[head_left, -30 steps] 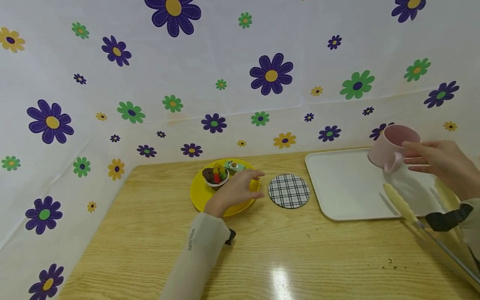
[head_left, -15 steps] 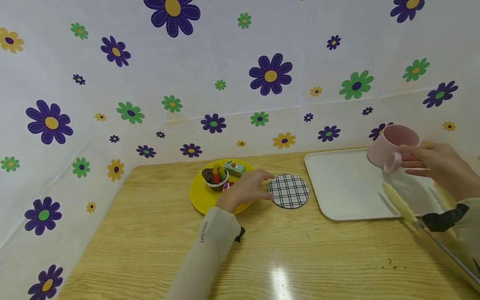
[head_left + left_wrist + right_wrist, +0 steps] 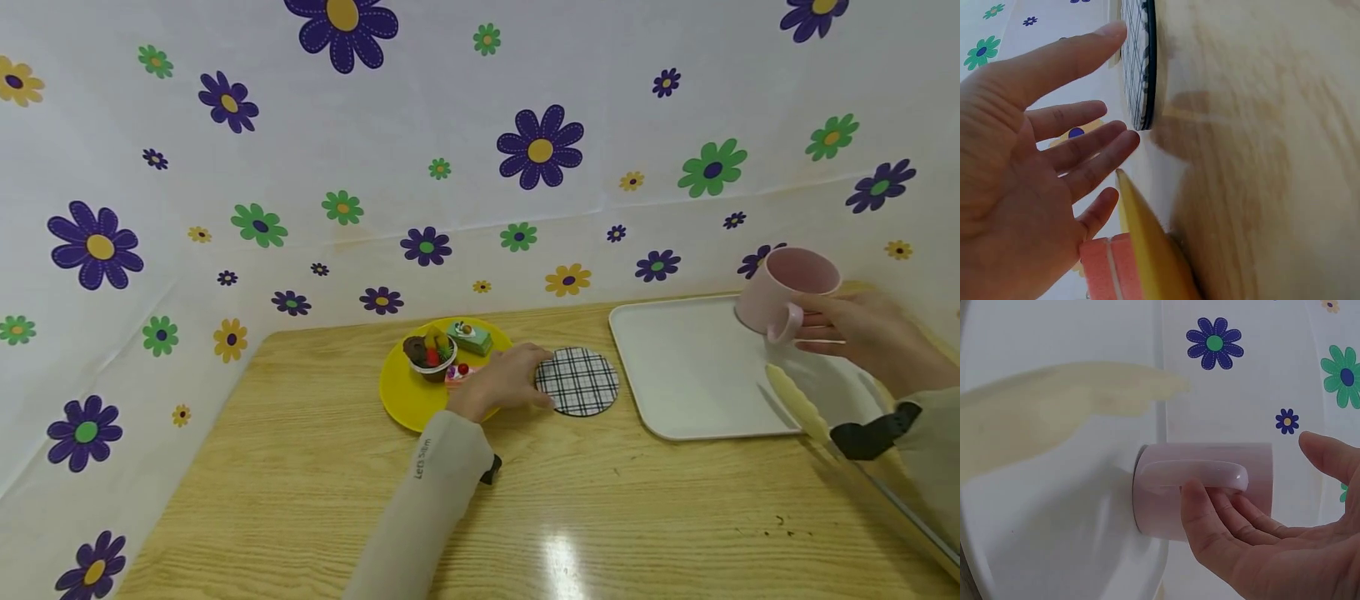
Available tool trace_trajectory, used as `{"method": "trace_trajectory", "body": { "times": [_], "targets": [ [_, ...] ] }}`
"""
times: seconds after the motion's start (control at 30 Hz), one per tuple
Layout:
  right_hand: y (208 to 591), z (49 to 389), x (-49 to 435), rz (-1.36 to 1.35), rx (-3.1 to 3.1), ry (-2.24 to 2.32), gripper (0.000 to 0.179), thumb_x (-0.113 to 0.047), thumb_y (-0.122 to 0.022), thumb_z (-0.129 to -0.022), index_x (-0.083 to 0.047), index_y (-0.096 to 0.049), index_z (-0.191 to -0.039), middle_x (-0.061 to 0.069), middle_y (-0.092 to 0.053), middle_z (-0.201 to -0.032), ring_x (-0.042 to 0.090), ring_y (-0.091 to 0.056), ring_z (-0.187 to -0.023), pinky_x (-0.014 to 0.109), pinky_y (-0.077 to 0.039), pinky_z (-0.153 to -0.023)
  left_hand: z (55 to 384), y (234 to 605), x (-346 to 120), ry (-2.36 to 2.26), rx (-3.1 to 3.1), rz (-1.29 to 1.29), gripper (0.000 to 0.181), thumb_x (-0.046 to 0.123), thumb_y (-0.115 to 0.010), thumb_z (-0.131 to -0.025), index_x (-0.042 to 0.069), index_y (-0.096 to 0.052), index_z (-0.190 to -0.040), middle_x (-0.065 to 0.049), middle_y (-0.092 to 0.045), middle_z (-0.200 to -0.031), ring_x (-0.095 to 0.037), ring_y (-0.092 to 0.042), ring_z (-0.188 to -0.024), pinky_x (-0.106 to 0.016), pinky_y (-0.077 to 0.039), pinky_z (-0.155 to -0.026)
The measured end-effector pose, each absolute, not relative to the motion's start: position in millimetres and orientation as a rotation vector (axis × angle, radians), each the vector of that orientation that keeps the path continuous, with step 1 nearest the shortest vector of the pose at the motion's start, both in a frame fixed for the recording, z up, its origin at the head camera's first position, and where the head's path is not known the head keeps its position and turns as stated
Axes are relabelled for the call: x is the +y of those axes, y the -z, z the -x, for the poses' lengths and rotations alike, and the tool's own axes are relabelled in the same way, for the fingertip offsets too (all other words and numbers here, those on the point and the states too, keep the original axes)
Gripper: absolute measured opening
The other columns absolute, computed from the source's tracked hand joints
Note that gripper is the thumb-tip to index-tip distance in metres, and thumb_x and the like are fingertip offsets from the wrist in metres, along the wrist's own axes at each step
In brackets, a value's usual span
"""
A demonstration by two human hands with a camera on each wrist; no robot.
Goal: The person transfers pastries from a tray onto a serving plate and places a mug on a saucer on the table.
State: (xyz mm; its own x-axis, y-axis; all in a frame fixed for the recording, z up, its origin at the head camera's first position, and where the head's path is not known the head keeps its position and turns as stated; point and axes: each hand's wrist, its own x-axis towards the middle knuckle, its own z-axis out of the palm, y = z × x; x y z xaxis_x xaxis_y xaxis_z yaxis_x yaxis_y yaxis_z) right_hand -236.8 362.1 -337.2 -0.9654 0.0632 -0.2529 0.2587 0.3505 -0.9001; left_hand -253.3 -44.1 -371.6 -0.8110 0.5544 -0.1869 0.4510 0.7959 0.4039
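My left hand (image 3: 504, 385) reaches over the right edge of the yellow plate (image 3: 401, 404). Its thumb and fingertips are right at the left rim of a round checked coaster (image 3: 579, 383), fingers spread and holding nothing. At the right, a pink mug (image 3: 767, 293) stands upright on the back of a white tray (image 3: 697, 375). My right hand (image 3: 873, 340) is beside the mug, fingertips at its handle (image 3: 1194, 474) and some fingers partly behind it. The right thumb stays apart from the mug in the right wrist view.
On the plate sit a fruit-topped chocolate cupcake (image 3: 431, 357), a green cake slice (image 3: 471, 337) and a pink cake slice (image 3: 459, 375). Tongs with cream-coloured tips (image 3: 797, 402) extend over the tray's front, below my right hand. A flowered cloth (image 3: 450, 200) rises behind the table.
My left hand has moved right, from over the plate to the coaster's edge. My right hand has shifted slightly left and down toward the mug's handle. The mug and coaster stay put.
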Motion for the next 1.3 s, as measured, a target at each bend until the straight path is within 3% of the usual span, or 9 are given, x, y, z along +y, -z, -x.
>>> {"method": "trace_trajectory", "body": {
  "times": [0.27,0.47,0.6,0.73,0.97,1.1,1.3],
  "targets": [
    [341,238,365,-0.294,2.378,1.684,0.054,-0.042,-0.05,-0.09,0.006,-0.039,-0.113,-0.004,-0.057,-0.079,0.01,-0.061,-0.071,0.028,-0.054,-0.068,254,374,-41,-0.438,2.703,-0.763,0.07,0.031,-0.075,-0.076,0.01,-0.045,-0.135,-0.003,-0.046,-0.133,-0.018,-0.043,-0.116,-0.044,-0.029,-0.1],
    [346,240,363,-0.337,2.326,1.702,0.016,-0.032,-0.059,-0.088,-0.017,-0.062,-0.085,-0.006,-0.063,-0.075,0.014,-0.061,-0.072,0.03,-0.054,-0.069,253,376,-39,-0.37,2.733,-0.763,0.063,0.031,-0.074,-0.077,0.01,-0.05,-0.131,-0.003,-0.047,-0.131,-0.017,-0.043,-0.115,-0.041,-0.031,-0.097],
    [346,241,361,-0.36,2.242,1.756,0.027,-0.024,-0.053,-0.091,-0.026,-0.067,-0.068,-0.008,-0.063,-0.073,0.012,-0.06,-0.073,0.031,-0.054,-0.07,253,377,-39,-0.351,2.748,-0.776,0.062,0.032,-0.074,-0.076,0.009,-0.052,-0.129,-0.003,-0.048,-0.131,-0.016,-0.044,-0.115,-0.039,-0.032,-0.095],
    [347,241,361,-0.33,2.205,1.793,0.036,-0.024,-0.044,-0.095,-0.022,-0.067,-0.067,-0.008,-0.061,-0.073,0.011,-0.058,-0.073,0.031,-0.053,-0.069,253,378,-38,-0.338,2.759,-0.779,0.062,0.032,-0.074,-0.076,0.009,-0.052,-0.129,-0.003,-0.047,-0.131,-0.016,-0.044,-0.116,-0.039,-0.032,-0.095],
    [351,243,361,-0.243,2.161,1.881,0.037,-0.025,-0.043,-0.096,-0.013,-0.065,-0.07,-0.005,-0.06,-0.074,0.01,-0.058,-0.073,0.026,-0.053,-0.068,251,377,-39,-0.333,2.763,-0.772,0.063,0.033,-0.074,-0.076,0.009,-0.051,-0.13,-0.002,-0.046,-0.133,-0.016,-0.042,-0.118,-0.038,-0.032,-0.094],
    [353,243,357,-0.189,2.395,1.7,0.044,-0.02,-0.03,-0.1,-0.004,-0.058,-0.07,-0.005,-0.057,-0.077,0.008,-0.055,-0.075,0.024,-0.053,-0.069,251,378,-40,-0.341,2.762,-0.761,0.063,0.033,-0.074,-0.076,0.009,-0.051,-0.13,-0.002,-0.046,-0.133,-0.016,-0.042,-0.117,-0.038,-0.032,-0.094],
    [356,243,354,-0.351,2.54,1.622,0.038,-0.025,-0.027,-0.1,0.005,-0.043,-0.083,0.017,-0.046,-0.099,0.028,-0.05,-0.091,0.035,-0.053,-0.077,252,378,-39,-0.334,2.763,-0.765,0.062,0.033,-0.074,-0.076,0.01,-0.052,-0.129,-0.002,-0.046,-0.133,-0.016,-0.042,-0.118,-0.039,-0.032,-0.095]
  ]
}}
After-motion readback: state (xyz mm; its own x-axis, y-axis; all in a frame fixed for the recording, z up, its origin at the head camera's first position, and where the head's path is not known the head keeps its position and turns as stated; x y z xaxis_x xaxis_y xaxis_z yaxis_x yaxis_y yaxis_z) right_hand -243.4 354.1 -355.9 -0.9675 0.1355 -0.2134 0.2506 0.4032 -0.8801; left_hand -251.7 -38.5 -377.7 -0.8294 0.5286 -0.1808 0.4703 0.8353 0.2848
